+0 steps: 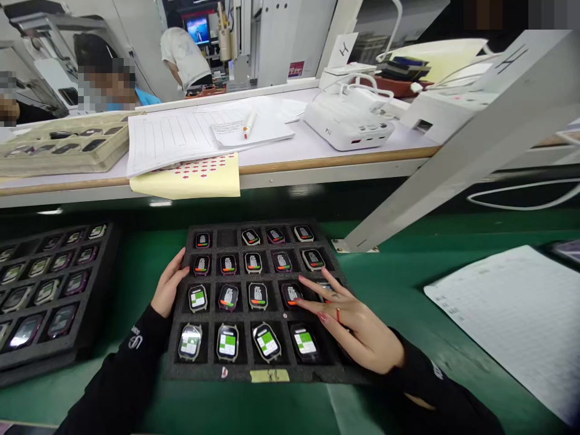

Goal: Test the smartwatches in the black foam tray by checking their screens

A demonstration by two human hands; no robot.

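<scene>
A dark foam tray [240, 377] lies on the green table before me. Smartwatches sit in its square pockets, most with lit screens. Some show white-and-green blocks, like the bottom-row watch [228, 342]; others show white text above an orange-green strip. My left hand [170, 284] grips the tray's left edge. My right hand [356, 326] is over the tray's right side, fingers spread, one fingertip on or just above the screen of a third-row watch [290, 293]. It hides the pockets at the lower right. One top-row pocket [227, 237] has no watch.
Another foam tray [86, 320] of watches stands at left. A slanted metal post [435, 151] meets the table behind my right hand. White sheets [507, 320] lie at right. The shelf [272, 163] holds papers, a pen [248, 124] and a white cabled device [347, 124]. People are beyond.
</scene>
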